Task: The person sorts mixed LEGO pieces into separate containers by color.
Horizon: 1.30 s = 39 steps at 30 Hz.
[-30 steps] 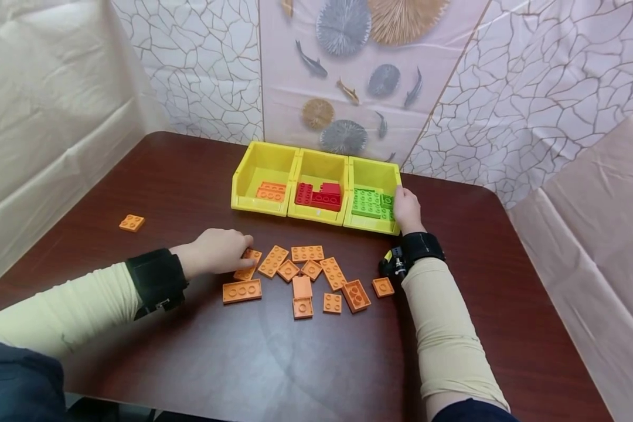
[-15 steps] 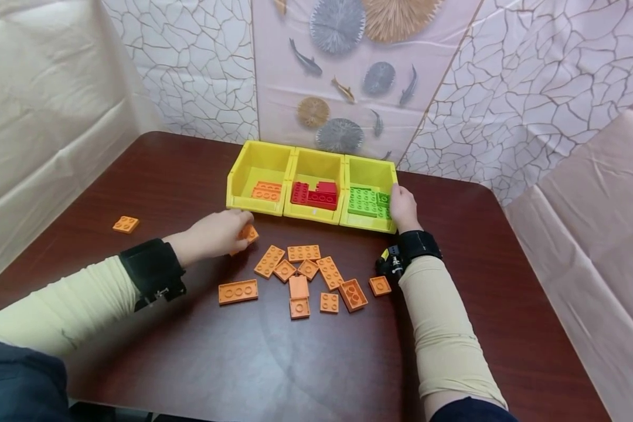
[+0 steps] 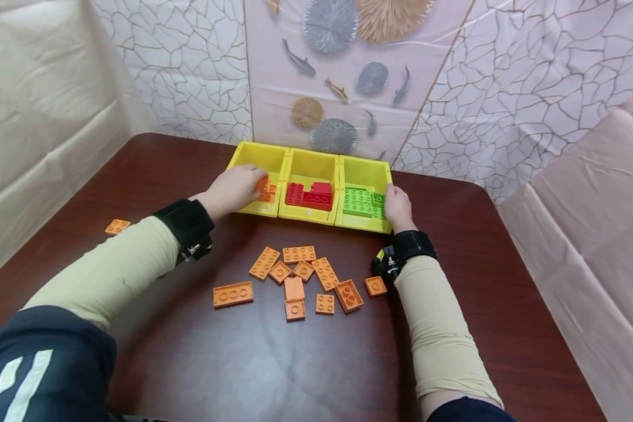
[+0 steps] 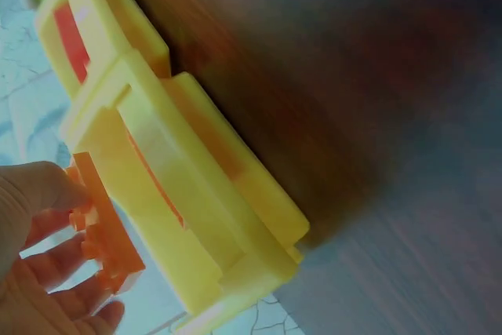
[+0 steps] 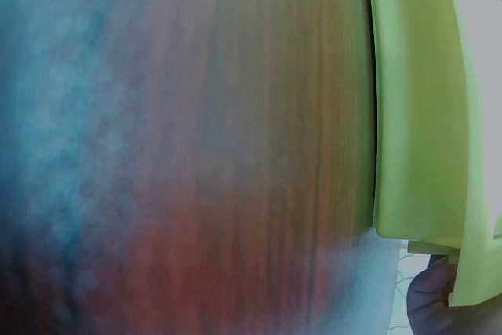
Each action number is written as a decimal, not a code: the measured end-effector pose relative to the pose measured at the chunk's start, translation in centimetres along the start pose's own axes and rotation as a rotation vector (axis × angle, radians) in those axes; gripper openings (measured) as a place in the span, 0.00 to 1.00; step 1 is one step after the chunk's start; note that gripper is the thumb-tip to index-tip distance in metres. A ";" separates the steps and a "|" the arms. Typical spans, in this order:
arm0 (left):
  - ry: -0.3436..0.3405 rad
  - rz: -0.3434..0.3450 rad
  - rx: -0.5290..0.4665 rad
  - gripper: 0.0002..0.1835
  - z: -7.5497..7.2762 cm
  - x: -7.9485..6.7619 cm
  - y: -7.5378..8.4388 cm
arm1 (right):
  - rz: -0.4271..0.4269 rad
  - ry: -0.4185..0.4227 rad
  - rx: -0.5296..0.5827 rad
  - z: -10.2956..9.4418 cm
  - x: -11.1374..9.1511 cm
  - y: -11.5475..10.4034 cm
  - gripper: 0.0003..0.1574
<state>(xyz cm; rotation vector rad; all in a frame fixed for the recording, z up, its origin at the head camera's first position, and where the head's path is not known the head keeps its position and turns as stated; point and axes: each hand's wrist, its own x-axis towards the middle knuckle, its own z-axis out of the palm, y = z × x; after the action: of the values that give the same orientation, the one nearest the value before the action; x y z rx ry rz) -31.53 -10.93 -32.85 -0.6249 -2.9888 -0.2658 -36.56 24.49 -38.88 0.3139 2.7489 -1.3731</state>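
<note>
Brick [image 4: 114,233] in left hand [image 4: 53,267], clear from its wrist, part-hidden from head.

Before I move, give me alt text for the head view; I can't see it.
Left hand holds an orange brick at the leftmost of three yellow bins; right hand grips the rightmost bin by its outer side. Red bricks lie in the middle bin, green bricks in the rightmost; loose orange bricks lie on the dark table.
</note>
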 end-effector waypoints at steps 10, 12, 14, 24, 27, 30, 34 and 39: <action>-0.117 -0.101 -0.050 0.20 1.5 4.0 -1.2 | -0.006 0.000 0.017 0.4 0.0 -0.4 0.37; -0.149 -0.108 -0.059 0.21 1.7 4.2 -1.3 | -0.012 -0.001 0.021 0.5 -0.1 -0.5 0.36; -0.178 -0.107 -0.079 0.22 1.8 4.4 -1.4 | -0.017 0.003 0.024 0.5 -0.1 -0.6 0.36; -0.266 -0.155 -0.154 0.24 2.6 4.6 -1.3 | -0.027 0.013 0.025 0.3 0.1 -0.4 0.37; -0.262 -0.167 -0.175 0.23 2.9 4.7 -1.3 | -0.025 0.011 0.022 0.4 0.1 -0.3 0.37; -0.248 -0.161 -0.182 0.22 3.2 4.7 -1.3 | -0.024 0.010 0.022 0.3 0.2 -0.1 0.36; -0.234 -0.154 -0.186 0.22 3.5 4.7 -1.1 | -0.017 0.001 0.027 0.3 0.2 0.0 0.36; -0.222 -0.157 -0.199 0.23 3.8 4.8 -1.0 | -0.005 0.003 0.026 0.2 0.2 0.1 0.37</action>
<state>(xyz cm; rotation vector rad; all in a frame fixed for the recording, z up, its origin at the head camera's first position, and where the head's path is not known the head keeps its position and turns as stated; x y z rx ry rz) -36.46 -9.27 -36.25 -0.4632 -3.2585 -0.5437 -36.75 24.45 -39.10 0.3107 2.7384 -1.4120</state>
